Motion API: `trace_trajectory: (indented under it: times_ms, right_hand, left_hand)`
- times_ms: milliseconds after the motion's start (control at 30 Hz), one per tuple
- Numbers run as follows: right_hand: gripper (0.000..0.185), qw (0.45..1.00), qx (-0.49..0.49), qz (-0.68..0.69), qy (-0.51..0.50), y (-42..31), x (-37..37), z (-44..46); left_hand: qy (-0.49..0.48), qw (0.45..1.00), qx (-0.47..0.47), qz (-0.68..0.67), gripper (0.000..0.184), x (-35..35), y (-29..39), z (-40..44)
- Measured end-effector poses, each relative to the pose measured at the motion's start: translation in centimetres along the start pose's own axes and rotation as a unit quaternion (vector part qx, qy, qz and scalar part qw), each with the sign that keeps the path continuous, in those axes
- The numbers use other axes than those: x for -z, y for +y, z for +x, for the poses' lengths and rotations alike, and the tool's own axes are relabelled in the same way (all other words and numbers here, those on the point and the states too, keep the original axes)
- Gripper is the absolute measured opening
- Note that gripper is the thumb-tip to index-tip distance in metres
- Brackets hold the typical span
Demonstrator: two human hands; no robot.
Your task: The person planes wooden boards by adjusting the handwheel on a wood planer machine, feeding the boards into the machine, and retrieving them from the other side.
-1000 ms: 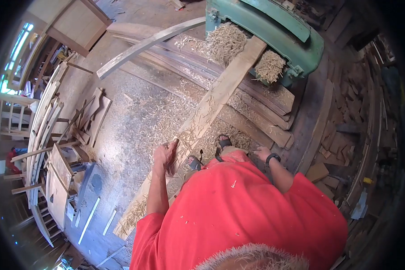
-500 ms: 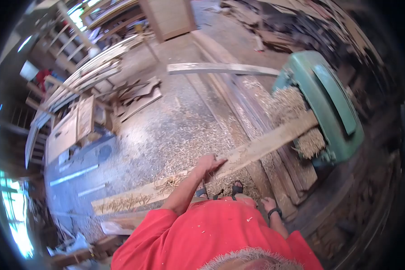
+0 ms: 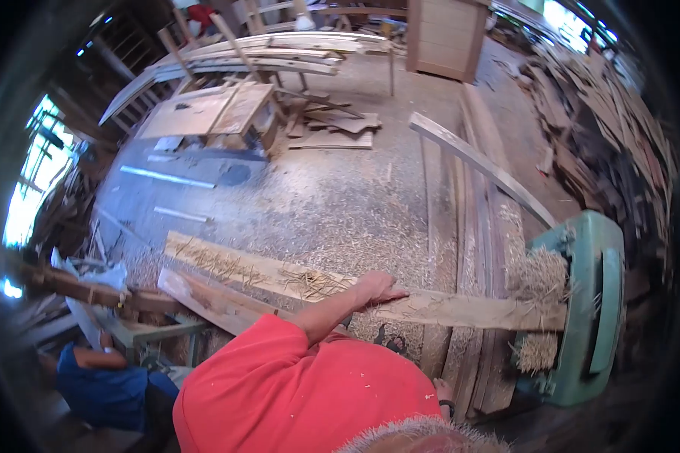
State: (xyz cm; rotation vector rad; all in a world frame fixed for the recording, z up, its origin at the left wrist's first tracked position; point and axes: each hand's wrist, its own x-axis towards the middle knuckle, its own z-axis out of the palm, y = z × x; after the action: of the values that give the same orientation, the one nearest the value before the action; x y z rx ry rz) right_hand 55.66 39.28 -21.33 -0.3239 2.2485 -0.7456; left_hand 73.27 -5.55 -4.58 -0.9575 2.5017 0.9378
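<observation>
My left hand [image 3: 378, 289] is closed on a long pale wooden plank [image 3: 461, 309], with its fingers over the upper face. Loose shavings lie on the plank to the left of this hand. The plank's right end enters a green machine [image 3: 588, 317], and clumps of shavings [image 3: 540, 275] hang at the opening on both sides of it. My right hand [image 3: 443, 390] is low beside the red shirt, above the dark watch on its wrist. Much of this hand is hidden, and its finger shape cannot be made out.
A metal-coloured beam [image 3: 480, 162] slants down to the machine. Long boards [image 3: 472, 226] lie on the floor. A low table [image 3: 196, 113] and stacked slats stand at the back left, scrap wood [image 3: 559, 113] at the right. Another person in blue [image 3: 102, 385] is at the lower left.
The view has swung round to the left, so the machine now appears at the lower right. The person in blue has come into view. My left hand remains on the plank.
</observation>
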Motion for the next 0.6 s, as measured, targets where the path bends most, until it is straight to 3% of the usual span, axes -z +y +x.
trace_trajectory:
  times_ms: [33,67,133,167,200,267,400,500,600]
  right_hand:
    - [0.036,0.998,-0.013,0.021,-0.053,4.4,-0.3,3.6]
    - [0.036,0.998,0.001,0.012,-0.065,2.8,0.1,4.6]
    - [0.041,0.951,-0.203,0.217,-0.079,0.4,2.4,5.0]
    - [0.052,0.953,-0.217,0.19,-0.095,-3.4,3.9,4.2]
    - [0.052,0.954,-0.216,0.182,-0.098,-4.3,4.3,4.8]
    - [0.064,0.913,-0.158,0.374,-0.035,-5.7,5.2,6.3]
    - [0.074,0.888,-0.112,0.445,-0.011,-10.9,6.7,8.6]
    - [0.075,0.838,-0.092,0.537,-0.019,-13.4,6.5,10.7]
    - [0.071,0.822,-0.083,0.561,-0.043,-14.2,5.1,12.8]
  left_hand:
    - [0.023,1.0,-0.003,0.005,0.08,0.0,-0.3,-0.4]
    - [0.035,0.999,0.012,-0.001,0.08,0.2,-0.7,-0.4]
    - [0.009,1.0,0.004,0.001,0.079,0.2,-1.4,-0.8]
    - [0.008,1.0,0.01,0.004,0.079,0.7,-1.4,-1.4]
    - [0.01,1.0,0.015,-0.002,0.079,0.8,-1.6,-1.6]
    - [0.026,1.0,0.003,0.009,0.08,0.9,-2.1,-2.0]
    - [0.081,0.996,-0.023,-0.006,0.081,-0.1,-4.1,-2.1]
    - [0.054,0.998,-0.012,-0.001,0.08,0.5,-4.8,-2.5]
    - [0.033,0.999,0.016,0.008,0.08,1.0,-5.1,-3.2]
